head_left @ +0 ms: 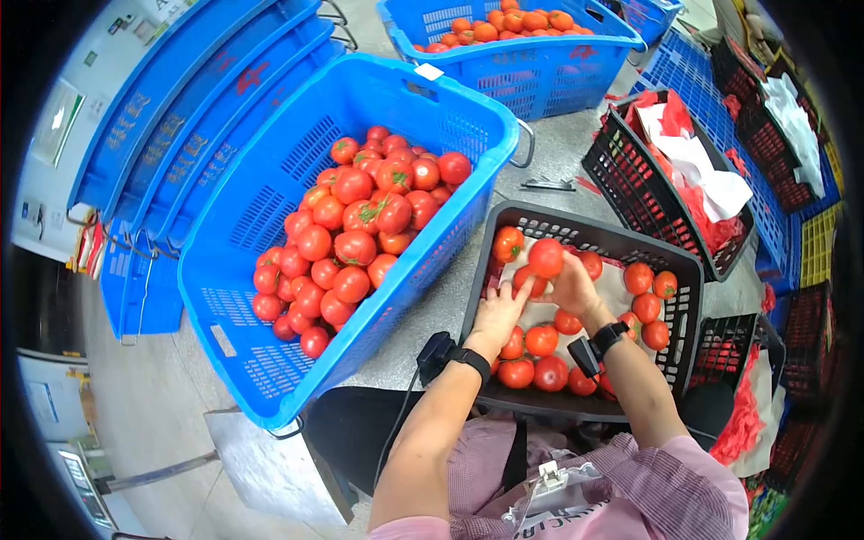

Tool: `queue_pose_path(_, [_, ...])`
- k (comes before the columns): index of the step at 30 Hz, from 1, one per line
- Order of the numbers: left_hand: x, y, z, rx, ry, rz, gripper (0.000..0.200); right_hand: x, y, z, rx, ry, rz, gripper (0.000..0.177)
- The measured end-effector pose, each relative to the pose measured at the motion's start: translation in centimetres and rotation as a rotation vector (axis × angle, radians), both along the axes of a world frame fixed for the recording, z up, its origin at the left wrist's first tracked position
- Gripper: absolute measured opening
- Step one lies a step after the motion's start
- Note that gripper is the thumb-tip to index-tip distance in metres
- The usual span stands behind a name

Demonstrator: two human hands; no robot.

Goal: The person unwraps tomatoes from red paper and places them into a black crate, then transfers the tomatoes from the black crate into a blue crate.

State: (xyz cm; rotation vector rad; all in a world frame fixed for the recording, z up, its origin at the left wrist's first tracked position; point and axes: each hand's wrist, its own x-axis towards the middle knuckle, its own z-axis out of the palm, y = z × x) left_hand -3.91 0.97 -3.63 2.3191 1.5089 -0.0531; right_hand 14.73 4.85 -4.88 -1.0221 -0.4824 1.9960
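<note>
A dark plastic crate (589, 225) stands in front of me, lined with pale sheet and holding several red tomatoes (541, 340) along its sides. My right hand (574, 286) is closed around a tomato (545, 258) above the crate's upper left part. My left hand (502, 313) is over the crate's left side, its fingers against another tomato (529, 282). Left of the crate, a large blue basket (378, 360) tilts toward me, with a heap of tomatoes (355, 247) inside.
Stacked blue baskets (193, 117) stand at the upper left. Another blue basket (540, 81) with tomatoes is at the top. Black crates with red netting (720, 229) and paper line the right. A metal plate (274, 463) lies at the lower left.
</note>
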Motion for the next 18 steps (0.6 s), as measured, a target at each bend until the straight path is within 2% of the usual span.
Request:
queue_pose_path(1, [0.0, -0.1, 1.0, 0.041, -0.009, -0.039, 0.077, 0.2, -0.1, 1.0, 0.004, -0.004, 0.007, 0.064])
queue_pose_path(3, [-0.1, -0.6, 4.4, 0.115, -0.017, -0.112, 0.081, 0.7, -0.8, 3.7, 0.064, 0.223, -0.055, 0.065])
queue_pose_path(6, [-1.5, -1.2, 12.1, 0.112, -0.094, -0.108, 0.087, 0.0, -0.7, 9.6, 0.128, 0.391, -0.026, 0.068])
queue_pose_path(9, [-5.8, -1.1, 19.4, -0.007, -0.175, 0.061, 0.102, -4.5, 1.1, 17.7, 0.189, 0.411, 0.123, 0.058])
queue_pose_path(10, [-7.7, -1.0, 21.9, -0.011, -0.224, 0.118, 0.104, -6.6, 1.5, 20.2, 0.181, 0.331, 0.130, 0.055])
queue_pose_path(11, [-9.9, -0.7, 21.8, 0.125, -0.373, 0.138, 0.100, -8.6, 2.4, 20.7, 0.247, 0.330, 0.200, 0.055])
queue_pose_path(12, [-12.2, -0.5, 23.0, 0.152, -0.404, 0.213, 0.097, -10.7, 3.3, 21.5, 0.267, 0.281, 0.217, 0.055])
queue_pose_path(13, [-14.2, -0.1, 23.2, 0.311, -0.408, 0.199, 0.096, -12.2, 4.2, 21.6, 0.248, 0.343, 0.271, 0.054])
queue_pose_path(14, [-16.0, 0.6, 23.0, 0.348, -0.576, 0.262, 0.093, -13.6, 5.0, 21.8, 0.287, 0.336, 0.341, 0.053])
queue_pose_path(15, [-18.5, 1.3, 21.0, 0.306, -0.629, 0.422, 0.088, -14.7, 5.4, 21.4, 0.302, 0.246, 0.327, 0.051])
queue_pose_path(16, [-18.0, 0.4, 22.6, 0.196, -0.862, 0.596, 0.085, -15.1, 5.1, 21.3, 0.350, 0.132, 0.271, 0.047])
queue_pose_path(18, [-19.0, 0.1, 19.8, 0.461, -0.714, 0.729, 0.073, -14.4, 3.4, 20.4, 0.494, -0.136, 0.175, 0.043])
